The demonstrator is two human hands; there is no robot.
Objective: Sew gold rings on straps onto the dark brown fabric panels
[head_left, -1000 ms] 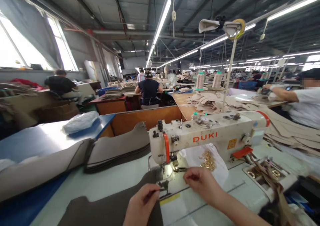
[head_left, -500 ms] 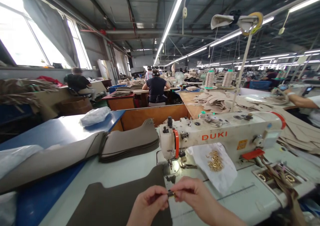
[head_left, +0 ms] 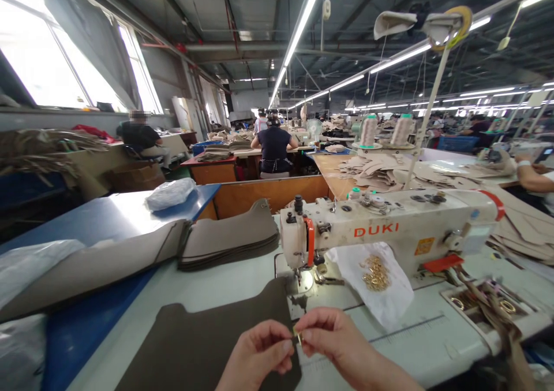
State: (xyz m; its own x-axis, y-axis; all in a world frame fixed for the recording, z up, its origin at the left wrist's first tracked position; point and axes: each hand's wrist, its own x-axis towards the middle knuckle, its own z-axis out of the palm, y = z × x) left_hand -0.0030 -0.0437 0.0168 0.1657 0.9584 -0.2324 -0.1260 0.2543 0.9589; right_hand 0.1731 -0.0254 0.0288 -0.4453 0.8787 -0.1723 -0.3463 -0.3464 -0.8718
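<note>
Just in front of the sewing machine, your left hand and right hand pinch together on a small gold ring, mostly hidden by fingertips, above dark brown fabric.

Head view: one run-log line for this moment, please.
left hand + right hand: pinch small gold ring | below: dark panel | behind: sewing machine

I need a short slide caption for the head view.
Both hands pinch a small gold ring before a DUKI sewing machine.
</note>
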